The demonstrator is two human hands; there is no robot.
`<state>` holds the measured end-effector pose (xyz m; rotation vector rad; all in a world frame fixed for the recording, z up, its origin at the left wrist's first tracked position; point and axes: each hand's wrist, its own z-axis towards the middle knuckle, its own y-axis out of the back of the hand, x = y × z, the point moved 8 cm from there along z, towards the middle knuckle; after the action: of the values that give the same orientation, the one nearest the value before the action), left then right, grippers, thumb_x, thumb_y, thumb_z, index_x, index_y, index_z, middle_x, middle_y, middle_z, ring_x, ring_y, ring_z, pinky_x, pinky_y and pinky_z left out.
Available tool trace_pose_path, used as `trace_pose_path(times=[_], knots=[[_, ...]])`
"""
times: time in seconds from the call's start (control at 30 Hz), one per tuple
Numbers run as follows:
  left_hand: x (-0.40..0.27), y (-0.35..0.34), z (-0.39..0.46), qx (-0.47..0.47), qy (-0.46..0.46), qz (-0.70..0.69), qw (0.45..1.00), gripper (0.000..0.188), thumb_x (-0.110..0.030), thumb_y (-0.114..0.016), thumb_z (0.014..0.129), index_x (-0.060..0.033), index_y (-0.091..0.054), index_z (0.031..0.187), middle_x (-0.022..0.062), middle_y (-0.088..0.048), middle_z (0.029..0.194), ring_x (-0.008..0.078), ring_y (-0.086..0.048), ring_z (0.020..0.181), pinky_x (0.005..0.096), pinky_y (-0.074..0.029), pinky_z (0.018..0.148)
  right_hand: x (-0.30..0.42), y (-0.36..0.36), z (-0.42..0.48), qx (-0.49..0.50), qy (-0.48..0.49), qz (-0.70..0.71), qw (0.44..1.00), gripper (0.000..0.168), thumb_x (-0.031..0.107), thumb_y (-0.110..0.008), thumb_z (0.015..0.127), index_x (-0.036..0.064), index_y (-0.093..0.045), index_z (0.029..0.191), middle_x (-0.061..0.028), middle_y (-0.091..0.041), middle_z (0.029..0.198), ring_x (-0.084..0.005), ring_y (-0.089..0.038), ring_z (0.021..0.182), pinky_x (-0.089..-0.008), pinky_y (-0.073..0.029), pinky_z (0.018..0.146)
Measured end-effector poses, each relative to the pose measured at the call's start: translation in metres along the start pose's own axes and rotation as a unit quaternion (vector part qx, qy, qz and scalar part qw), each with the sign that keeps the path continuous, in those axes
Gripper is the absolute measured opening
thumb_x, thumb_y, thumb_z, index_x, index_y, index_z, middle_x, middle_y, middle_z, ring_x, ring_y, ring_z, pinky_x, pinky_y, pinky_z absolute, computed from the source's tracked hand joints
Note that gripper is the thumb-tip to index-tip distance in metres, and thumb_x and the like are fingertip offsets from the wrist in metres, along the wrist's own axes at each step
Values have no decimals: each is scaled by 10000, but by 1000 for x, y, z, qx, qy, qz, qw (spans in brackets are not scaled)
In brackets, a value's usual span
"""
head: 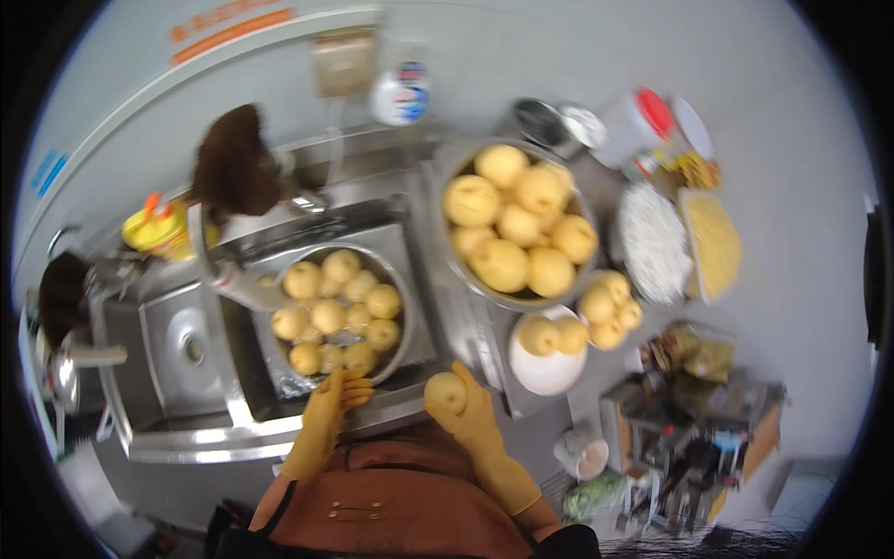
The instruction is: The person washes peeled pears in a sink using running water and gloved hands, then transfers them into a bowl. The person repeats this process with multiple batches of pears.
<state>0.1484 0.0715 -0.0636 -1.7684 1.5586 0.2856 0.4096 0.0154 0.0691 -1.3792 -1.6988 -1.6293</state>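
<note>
My right hand, in a yellow rubber glove, holds a round pale-yellow pear in front of the sink's right edge. My left hand, gloved alike, is at the near side of a metal bowl in the right sink basin, fingers slightly apart and nothing in its grasp; whether it touches the rim is unclear. Several yellow pears sit in water in that bowl. On the counter to the right, a larger metal bowl is heaped with pears. Two pears rest on a white plate.
A faucet reaches over the sink bowl from the left. The left basin has a drain. More pears lie right of the plate, near containers of white and yellow food. A cluttered low table stands at right.
</note>
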Motion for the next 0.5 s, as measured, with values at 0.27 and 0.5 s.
trace_pose_path(times=[0.27, 0.5], knots=[[8, -42, 27, 36, 58, 83, 994, 539, -457, -503, 1083, 25, -605, 1300, 185, -725, 1138, 259, -722, 990, 335, -585, 873, -56, 131, -52, -332, -90, -88, 935, 864, 357, -879, 745, 16, -518, 1452, -308, -477, 1483, -482, -479, 1340, -518, -420, 1112], [4, -71, 34, 51, 59, 129, 989, 508, -427, -501, 1080, 4, -596, 1332, 183, -718, 1166, 260, -719, 1002, 331, -582, 872, -99, 160, -25, -299, -85, -219, 925, 841, 410, -836, 780, 3, -522, 1445, -293, -561, 1416, -477, -466, 1370, -494, -409, 1134]])
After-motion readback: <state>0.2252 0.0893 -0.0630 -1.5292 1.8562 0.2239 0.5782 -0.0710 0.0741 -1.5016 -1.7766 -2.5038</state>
